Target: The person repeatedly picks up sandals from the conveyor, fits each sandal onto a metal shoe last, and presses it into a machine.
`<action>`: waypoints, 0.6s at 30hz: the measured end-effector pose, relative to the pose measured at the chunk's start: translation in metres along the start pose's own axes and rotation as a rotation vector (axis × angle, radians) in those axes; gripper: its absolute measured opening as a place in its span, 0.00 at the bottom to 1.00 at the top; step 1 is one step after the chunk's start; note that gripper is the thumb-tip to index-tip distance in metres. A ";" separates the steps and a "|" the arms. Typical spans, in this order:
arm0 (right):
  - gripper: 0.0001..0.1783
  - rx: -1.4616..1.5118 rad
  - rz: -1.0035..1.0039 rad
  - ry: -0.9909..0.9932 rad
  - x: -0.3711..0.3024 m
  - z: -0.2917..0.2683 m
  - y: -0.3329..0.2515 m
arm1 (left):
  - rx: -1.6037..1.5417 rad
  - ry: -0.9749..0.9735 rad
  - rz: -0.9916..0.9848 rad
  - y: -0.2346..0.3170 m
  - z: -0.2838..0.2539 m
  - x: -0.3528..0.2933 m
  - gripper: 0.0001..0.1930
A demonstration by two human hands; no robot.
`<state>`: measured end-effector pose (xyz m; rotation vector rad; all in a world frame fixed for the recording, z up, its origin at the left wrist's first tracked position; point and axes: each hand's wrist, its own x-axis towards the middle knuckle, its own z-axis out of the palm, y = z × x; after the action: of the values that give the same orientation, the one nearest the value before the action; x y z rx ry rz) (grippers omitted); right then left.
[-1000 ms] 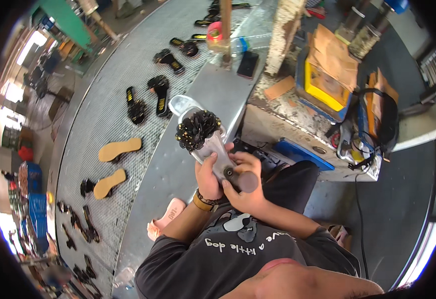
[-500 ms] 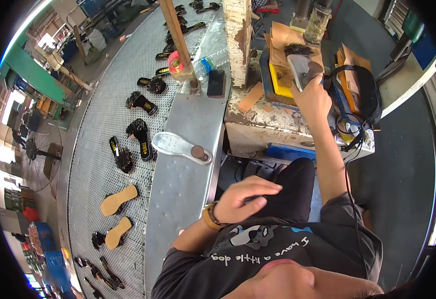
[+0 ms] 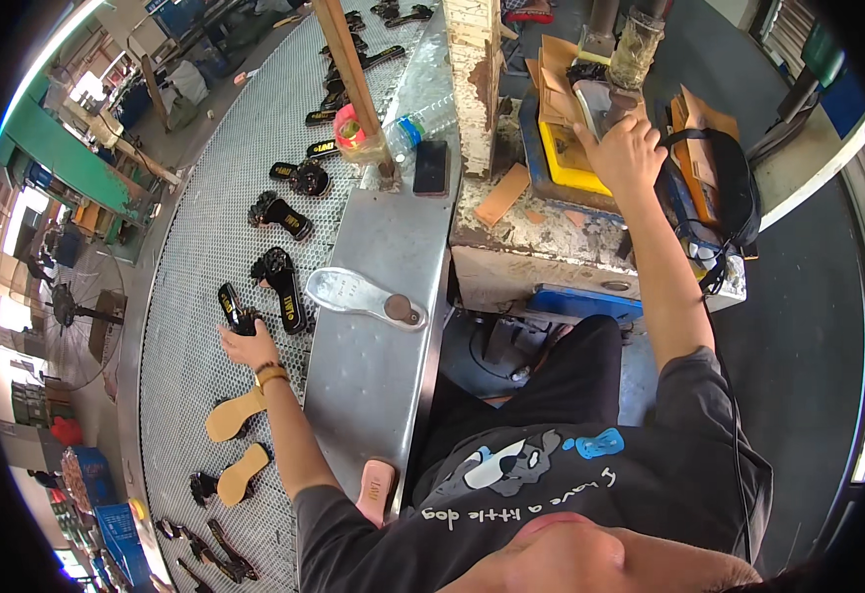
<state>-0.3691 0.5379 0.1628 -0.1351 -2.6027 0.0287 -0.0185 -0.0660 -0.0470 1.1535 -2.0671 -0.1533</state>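
Observation:
My left hand [image 3: 251,344] is closed round the near end of a black slide sandal [image 3: 231,299] on the mesh conveyor belt [image 3: 180,296]. My right hand [image 3: 632,156] grips the heel end of a shoe-shaped metal sole form [image 3: 595,103] over a yellow pad [image 3: 563,163], below the press column [image 3: 637,49]. A black sandal upper [image 3: 590,72] shows at the form's far end; the fingers hide its heel. On the grey metal ledge between my hands lies a second sole form [image 3: 353,294], with a round brown disc at its heel. Another black sandal [image 3: 276,282] rests beside my left hand.
Several black sandals and two tan soles [image 3: 238,413] lie along the belt. A pink insole [image 3: 377,489] sits by my left elbow. A wooden post [image 3: 353,79], a phone [image 3: 431,168] and a plastic bottle [image 3: 422,127] stand or lie ahead. Right of the press is a black bag [image 3: 734,183].
My left hand has gone from before my torso out left to the belt and taken hold of a black sandal. My right hand has pushed the sole form farther under the press column.

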 end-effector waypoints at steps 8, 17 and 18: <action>0.33 0.119 -0.123 0.543 -0.025 0.010 0.006 | 0.198 -0.229 -0.110 -0.029 0.034 -0.008 0.63; 0.30 0.152 -0.116 0.333 -0.012 -0.004 -0.001 | -0.401 0.079 -0.313 0.034 -0.097 0.001 0.45; 0.32 0.132 -0.074 0.252 -0.012 -0.008 -0.002 | -0.439 0.161 -0.287 0.042 -0.118 -0.004 0.41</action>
<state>-0.3550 0.5345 0.1640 0.0053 -2.3441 0.1469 0.0325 -0.0102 0.0533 1.1339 -1.6116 -0.6013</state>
